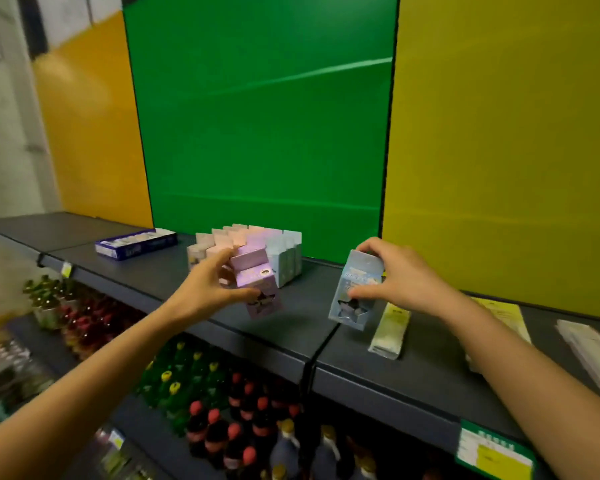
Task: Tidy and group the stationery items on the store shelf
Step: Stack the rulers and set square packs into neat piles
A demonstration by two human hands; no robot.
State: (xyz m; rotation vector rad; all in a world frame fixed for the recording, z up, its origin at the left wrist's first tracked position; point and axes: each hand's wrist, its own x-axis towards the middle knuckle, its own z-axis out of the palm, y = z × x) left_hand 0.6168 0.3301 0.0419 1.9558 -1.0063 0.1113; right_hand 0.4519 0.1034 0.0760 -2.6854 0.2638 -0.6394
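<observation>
My left hand (207, 289) grips a pink-lilac stationery box (257, 282), tilted, just above the dark grey shelf (291, 327). Behind it stands a tidy group of pastel boxes (250, 247), cream, pink and pale blue. My right hand (395, 278) holds a light blue box (355, 289) by its top and side; the box leans with its lower end near the shelf. To its right a pale yellow-white pack (390, 332) lies flat on the shelf.
A blue and white carton (136, 243) lies at the back left. Yellow and white flat packs (506, 323) sit at the right. Rows of drink bottles (222, 410) fill the lower shelves. Green and yellow panels back the shelf.
</observation>
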